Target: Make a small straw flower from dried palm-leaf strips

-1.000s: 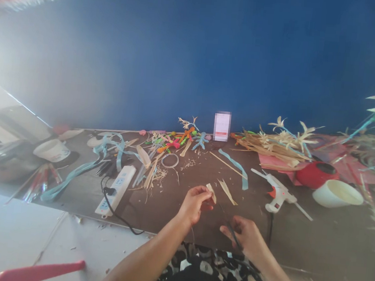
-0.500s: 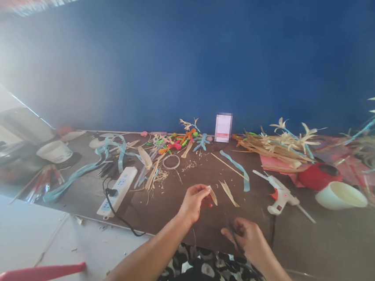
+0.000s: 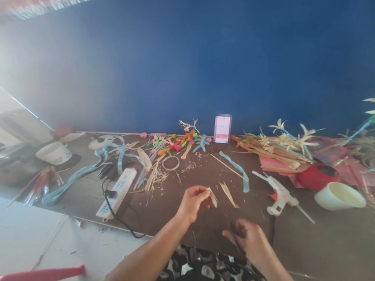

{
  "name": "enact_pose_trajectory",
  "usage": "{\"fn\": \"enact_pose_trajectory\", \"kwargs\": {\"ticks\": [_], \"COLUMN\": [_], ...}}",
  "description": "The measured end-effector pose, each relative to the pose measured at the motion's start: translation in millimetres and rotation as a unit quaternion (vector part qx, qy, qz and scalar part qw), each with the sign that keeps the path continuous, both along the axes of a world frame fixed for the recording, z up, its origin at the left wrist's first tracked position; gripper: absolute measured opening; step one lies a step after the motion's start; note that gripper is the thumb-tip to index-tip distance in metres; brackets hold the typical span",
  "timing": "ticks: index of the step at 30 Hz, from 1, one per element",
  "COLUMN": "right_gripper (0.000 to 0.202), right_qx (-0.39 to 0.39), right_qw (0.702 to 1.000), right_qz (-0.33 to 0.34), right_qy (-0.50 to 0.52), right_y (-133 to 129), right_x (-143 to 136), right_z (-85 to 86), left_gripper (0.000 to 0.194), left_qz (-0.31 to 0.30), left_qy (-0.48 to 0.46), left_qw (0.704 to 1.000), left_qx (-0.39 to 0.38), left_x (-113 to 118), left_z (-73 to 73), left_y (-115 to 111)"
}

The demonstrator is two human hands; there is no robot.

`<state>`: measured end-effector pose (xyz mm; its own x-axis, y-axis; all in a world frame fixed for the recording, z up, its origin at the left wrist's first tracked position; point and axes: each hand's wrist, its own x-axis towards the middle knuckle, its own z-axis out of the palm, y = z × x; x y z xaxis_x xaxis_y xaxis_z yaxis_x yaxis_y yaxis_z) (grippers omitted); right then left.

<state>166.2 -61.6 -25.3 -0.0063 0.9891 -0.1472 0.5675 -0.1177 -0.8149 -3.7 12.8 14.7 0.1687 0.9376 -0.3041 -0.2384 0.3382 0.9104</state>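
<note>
My left hand [image 3: 194, 203] pinches a small pale strip of dried husk [image 3: 213, 197] between thumb and fingers, above the brown table. To its right, my right hand [image 3: 244, 235] is closed around a dark, slim tool, which looks like scissors [image 3: 236, 237]; its tip points toward the strip without touching it. Another pale husk piece [image 3: 228, 194] lies on the table just beyond my hands. A white glue gun [image 3: 282, 197] rests on its side farther right.
A white power strip [image 3: 117, 193] with a black cord lies left. Behind are colourful twisted stems [image 3: 176, 146], a ring [image 3: 171, 163] and blue ribbon [image 3: 238, 166]. At right are husk flowers [image 3: 303, 138], a red pot [image 3: 316, 176] and a white cup [image 3: 340, 196].
The dark tool's tip looks slightly more extended toward the strip. My left hand still holds the strip in nearly the same place, and the view has shifted slightly.
</note>
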Motion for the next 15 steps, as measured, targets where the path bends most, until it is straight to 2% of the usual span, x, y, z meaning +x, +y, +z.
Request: {"fn": "enact_pose_trajectory", "kwargs": {"ticks": [10, 15], "right_gripper": [0.039, 0.034], "right_qx": [0.039, 0.046], "right_qw": [0.993, 0.99], "right_qz": [0.013, 0.018], "right_qy": [-0.107, -0.131], "right_y": [-1.6, -1.0], "right_x": [2.1, 3.9], "right_z": [14.9, 15.6], "left_gripper": [0.025, 0.022], "left_qz": [-0.02, -0.024], "left_qy": [0.02, 0.036], "left_qw": [1.0, 0.999], "left_qx": [0.012, 0.021], "left_x": [-2.5, -1.6], "left_z": [4.1, 7.7], "left_y": [0.2, -0.4]}}
